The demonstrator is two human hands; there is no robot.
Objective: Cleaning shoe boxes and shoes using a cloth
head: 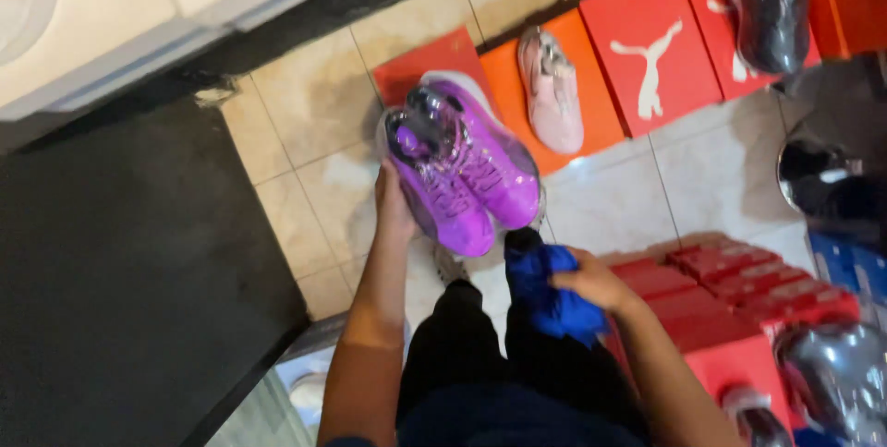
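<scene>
At frame centre, the left hand (393, 202) grips a plastic-wrapped pair of purple sneakers (462, 165), long axes running upper left to lower right, toes pointing lower right. The right hand (591, 281) bunches a blue cloth (550, 295) just below them, above tiled floor (314, 105).

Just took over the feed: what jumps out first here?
A pair of bright purple shoes wrapped in clear plastic, held up mid-frame by the left hand. Just below, the right hand grips a blue cloth. Behind, a pink shoe lies on orange-red boxes on the tiled floor.
</scene>
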